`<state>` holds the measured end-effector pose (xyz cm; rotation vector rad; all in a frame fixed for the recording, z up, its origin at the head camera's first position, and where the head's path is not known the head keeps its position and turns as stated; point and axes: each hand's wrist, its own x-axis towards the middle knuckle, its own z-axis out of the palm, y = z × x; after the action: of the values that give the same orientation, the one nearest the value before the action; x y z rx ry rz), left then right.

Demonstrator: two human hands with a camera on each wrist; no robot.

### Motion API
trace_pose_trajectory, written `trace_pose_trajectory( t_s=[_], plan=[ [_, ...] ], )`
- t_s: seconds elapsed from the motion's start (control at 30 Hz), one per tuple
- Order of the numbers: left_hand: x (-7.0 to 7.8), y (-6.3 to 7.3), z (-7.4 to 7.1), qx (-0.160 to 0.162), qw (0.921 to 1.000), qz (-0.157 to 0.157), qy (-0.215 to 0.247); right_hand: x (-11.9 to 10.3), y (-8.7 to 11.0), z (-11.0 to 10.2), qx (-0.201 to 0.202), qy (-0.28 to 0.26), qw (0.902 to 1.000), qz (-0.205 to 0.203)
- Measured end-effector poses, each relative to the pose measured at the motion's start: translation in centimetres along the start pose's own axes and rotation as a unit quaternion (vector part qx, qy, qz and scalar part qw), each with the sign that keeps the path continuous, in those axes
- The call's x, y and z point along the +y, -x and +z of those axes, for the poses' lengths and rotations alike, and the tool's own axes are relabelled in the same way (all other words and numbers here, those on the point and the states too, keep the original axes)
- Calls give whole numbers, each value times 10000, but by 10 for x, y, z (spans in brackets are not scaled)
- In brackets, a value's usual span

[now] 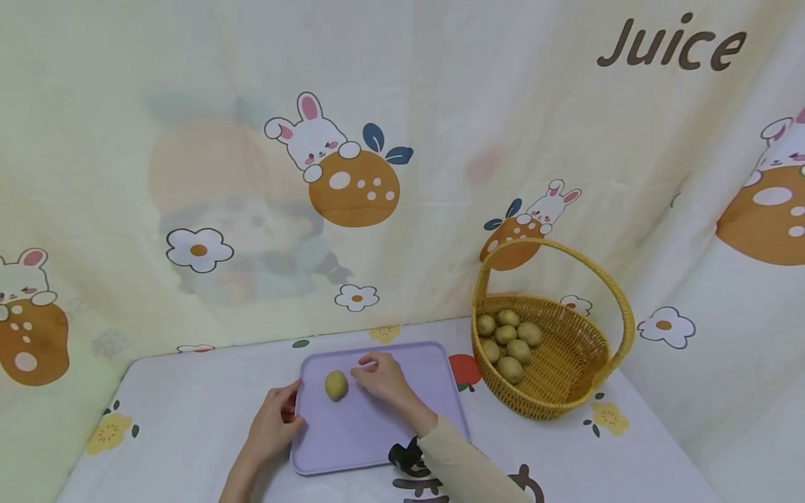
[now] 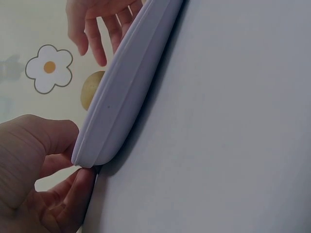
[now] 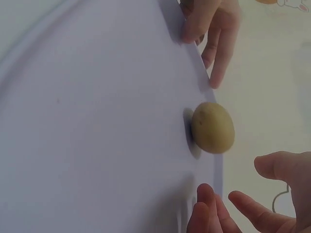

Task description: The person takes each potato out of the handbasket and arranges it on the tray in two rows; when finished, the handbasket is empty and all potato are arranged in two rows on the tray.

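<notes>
One small yellow-brown potato [image 1: 336, 385] lies on the left part of a lilac tray [image 1: 352, 440]. My left hand [image 1: 274, 421] grips the tray's left edge; in the left wrist view the thumb side of that hand [image 2: 34, 165] is at the rim, with fingertips under it. Over the tray, just right of the potato, is my right hand [image 1: 382, 378], holding nothing. The right wrist view has the potato [image 3: 212, 127] apart from the right hand's spread fingers [image 3: 272, 170], with the left hand [image 3: 214, 34] beyond it at the rim.
A yellow wicker basket [image 1: 566, 407] with a tall handle stands right of the tray, several potatoes [image 1: 518, 351] in its left side. A black object [image 1: 405, 455] sits by the right sleeve [image 1: 468, 464]. Behind the table [image 1: 182, 412] hangs a bunny-printed curtain [image 1: 440, 258].
</notes>
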<state>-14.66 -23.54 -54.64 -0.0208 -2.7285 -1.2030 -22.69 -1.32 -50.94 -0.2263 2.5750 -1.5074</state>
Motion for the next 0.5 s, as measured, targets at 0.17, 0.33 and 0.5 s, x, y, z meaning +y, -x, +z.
trace_pose_trajectory(
  t_s=[0.17, 0.33, 0.5],
  plan=[
    [-1, 3, 2, -70, 9999, -89, 23, 4, 4, -7, 19, -59, 10000, 24],
    [-1, 3, 1, -91, 9998, -135, 64, 5, 4, -18, -24, -250, 9997, 49],
    [0, -1, -1, -97, 9999, -50, 54, 4, 0, -35, 108, -201, 9997, 25]
  ],
)
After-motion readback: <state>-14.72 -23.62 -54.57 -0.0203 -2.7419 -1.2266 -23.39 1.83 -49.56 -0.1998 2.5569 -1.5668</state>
